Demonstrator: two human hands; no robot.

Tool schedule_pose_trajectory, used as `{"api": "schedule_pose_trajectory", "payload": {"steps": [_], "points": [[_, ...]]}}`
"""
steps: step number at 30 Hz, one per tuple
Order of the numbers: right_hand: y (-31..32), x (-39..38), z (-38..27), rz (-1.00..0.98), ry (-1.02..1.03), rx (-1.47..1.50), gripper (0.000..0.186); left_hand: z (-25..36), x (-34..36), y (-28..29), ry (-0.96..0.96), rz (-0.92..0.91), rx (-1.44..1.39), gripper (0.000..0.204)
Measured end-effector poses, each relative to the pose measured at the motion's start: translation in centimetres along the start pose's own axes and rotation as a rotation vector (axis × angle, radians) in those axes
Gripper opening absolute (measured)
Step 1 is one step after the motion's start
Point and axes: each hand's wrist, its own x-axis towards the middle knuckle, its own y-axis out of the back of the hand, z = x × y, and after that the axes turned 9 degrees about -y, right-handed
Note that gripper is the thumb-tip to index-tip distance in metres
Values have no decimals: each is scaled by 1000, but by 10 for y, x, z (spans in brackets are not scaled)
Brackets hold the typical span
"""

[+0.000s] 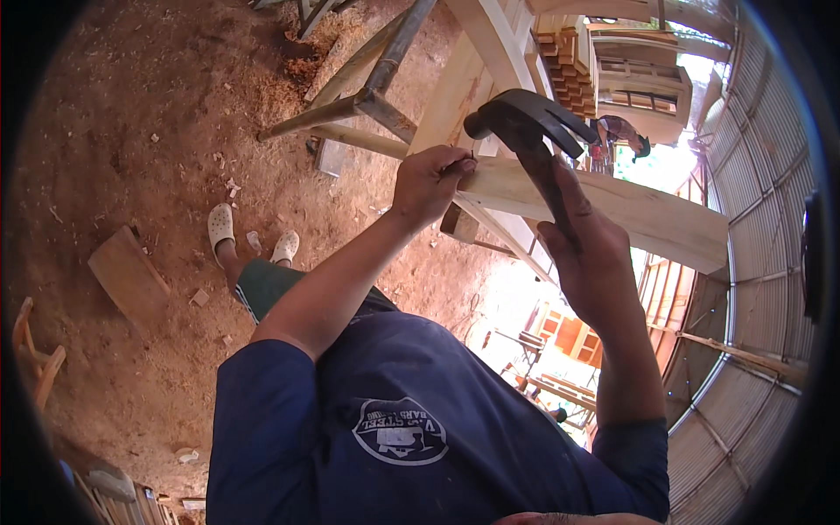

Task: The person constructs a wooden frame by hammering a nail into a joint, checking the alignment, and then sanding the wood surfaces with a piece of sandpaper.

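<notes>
Dirt floor [131,131] w/ sawdust & wood scraps lies open all along the left of the plank [612,206]; a wood frame [472,61] & metal legs crowd just behind it. Plank is pale, smooth, its near end at centre, running off to the right. Right hand [595,262], in front of the plank, fingers wrapped tight round a dark claw hammer [525,118], head raised above the plank's top edge. Left hand [429,184] at the plank's end, fingers pinched on a small nail [462,164].
</notes>
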Motion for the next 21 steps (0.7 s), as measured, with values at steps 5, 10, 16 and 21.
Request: {"api": "schedule_pose_trajectory", "payload": {"steps": [5,10,16,21], "points": [[-4,-4,4,17,36,-52,78,3,-2,-3,-34,13,59,10],[-1,2,0,-190,-129,-409,80,-3,-3,-4,-70,15,99,9],[4,0,-10,-14,-3,-190,79,1,1,5,-186,-29,182,9],[3,-4,3,-130,-66,-283,80,7,-1,4,-225,-80,250,9]]}}
